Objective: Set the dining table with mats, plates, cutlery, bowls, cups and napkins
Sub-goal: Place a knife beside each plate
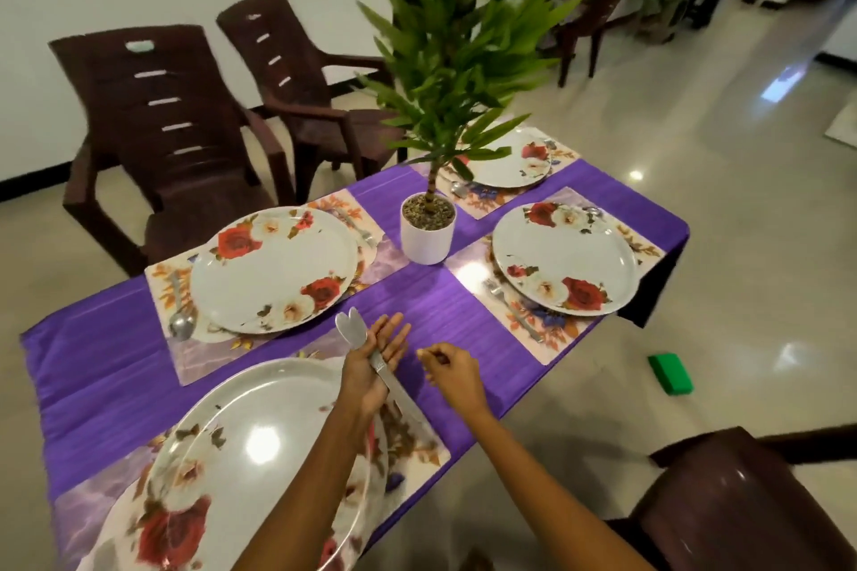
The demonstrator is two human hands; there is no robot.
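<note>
My left hand point(371, 366) holds two spoons point(351, 324) by their handles, the bowls pointing away from me, over the right edge of the near flowered plate point(259, 445). That plate sits on a mat point(419, 443) at the table's near end. My right hand point(452, 369) hovers just right of the left one, fingers curled in, nothing visible in it. Three more flowered plates point(273, 274) point(566, 255) point(514, 167) lie on their own mats. A spoon point(182, 325) lies left of the left plate and a fork point(510, 306) beside the right plate.
A potted green plant point(426, 236) in a white pot stands mid-table on the purple cloth point(417, 292). Two brown chairs point(176, 144) stand at the far left side and another point(742, 505) at the near right. A green object point(671, 373) lies on the floor.
</note>
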